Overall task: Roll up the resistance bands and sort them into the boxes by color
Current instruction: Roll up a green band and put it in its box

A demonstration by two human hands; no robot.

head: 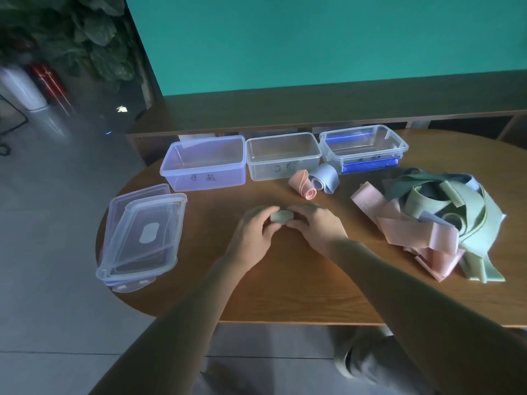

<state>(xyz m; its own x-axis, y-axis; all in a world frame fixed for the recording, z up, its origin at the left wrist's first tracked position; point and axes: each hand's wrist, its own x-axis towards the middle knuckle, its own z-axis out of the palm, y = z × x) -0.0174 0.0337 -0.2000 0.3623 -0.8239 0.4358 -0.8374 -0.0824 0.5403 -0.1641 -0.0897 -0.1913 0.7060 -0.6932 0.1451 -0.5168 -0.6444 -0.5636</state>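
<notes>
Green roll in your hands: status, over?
Left hand and right hand both pinch green roll over table. Three boxes hold no bands. Pile waits right. Nothing in the way.

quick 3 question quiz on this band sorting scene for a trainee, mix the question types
1. True or false: all three boxes are empty.
2. What do both hands hold? A) a lid B) a rolled green band C) a pink band
3. Fill in: the rolled pink band and rolled blue band lie in front of the ____ box.

Key: 1 true. 2 B: left hand and right hand grip the rolled green band. 3 middle: rolled pink band, rolled blue band.
</notes>
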